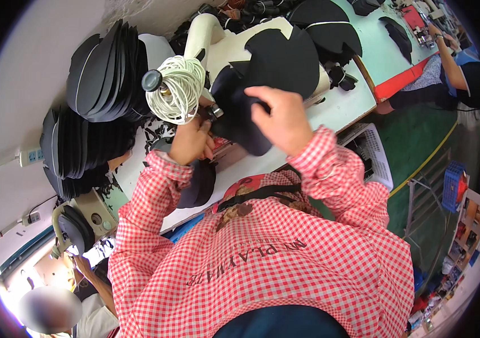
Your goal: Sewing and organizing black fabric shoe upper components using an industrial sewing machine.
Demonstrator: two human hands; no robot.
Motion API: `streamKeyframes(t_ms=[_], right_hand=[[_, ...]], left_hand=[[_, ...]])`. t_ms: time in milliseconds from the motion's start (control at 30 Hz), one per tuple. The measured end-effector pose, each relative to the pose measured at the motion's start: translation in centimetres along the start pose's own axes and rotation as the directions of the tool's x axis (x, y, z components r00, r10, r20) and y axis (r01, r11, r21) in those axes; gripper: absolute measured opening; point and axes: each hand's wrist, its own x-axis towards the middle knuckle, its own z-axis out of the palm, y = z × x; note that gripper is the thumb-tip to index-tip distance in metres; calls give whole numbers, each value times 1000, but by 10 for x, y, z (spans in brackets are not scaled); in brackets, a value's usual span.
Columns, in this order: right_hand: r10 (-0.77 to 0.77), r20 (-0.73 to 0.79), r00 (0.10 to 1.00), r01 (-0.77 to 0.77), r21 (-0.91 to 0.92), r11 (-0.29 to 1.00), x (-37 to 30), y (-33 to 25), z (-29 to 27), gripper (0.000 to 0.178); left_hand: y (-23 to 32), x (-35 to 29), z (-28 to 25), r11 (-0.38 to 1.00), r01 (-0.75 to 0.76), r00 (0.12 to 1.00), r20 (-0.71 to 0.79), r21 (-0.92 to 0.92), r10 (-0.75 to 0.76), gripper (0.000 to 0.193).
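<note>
"Where do we find the dark piece?"

"We see it just beside the metal fitting on the white machine, its lower end reaching toward the near side of the table."

"And why do we see the right hand spread like that?"

"Its thumb and forefinger are wide apart over the piece. We'd guess that spread suits smoothing or turning a broad, limp shape, but we can't tell whether the fingertips touch it."

"What about the left hand?"

"We see it curled close to the fitting, perhaps to steer an edge there. The coil of pale cord stands near it, and we can't tell what, if anything, it grips."

"Why the black stack on the left?"

"A pale band crosses it, probably to hold the pieces together; we judge it's placed within easy reach."
</note>
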Motion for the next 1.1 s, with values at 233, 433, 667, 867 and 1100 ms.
streamKeyframes(t_ms=[233,433,667,867,1100], right_hand=[[-174,-319,932,108,-214,971,23,-13,-81,31],[-405,1,914,386,-303,871,38,-37,-19,22],[-331,237,913,215,411,886,86,-90,17,30],[-387,-190,902,428,273,862,67,-92,41,23],[-317,697,643,-76,470,879,-24,1,-9,21]], left_hand=[[-47,-19,-60,529,-240,892,-31,814,452,26],[-81,-25,-71,209,-231,936,159,950,313,53],[-88,-32,-58,63,-207,908,167,976,385,42],[-97,-32,-47,-100,-183,960,200,978,199,16],[34,-75,-71,843,-441,828,501,309,250,19]])
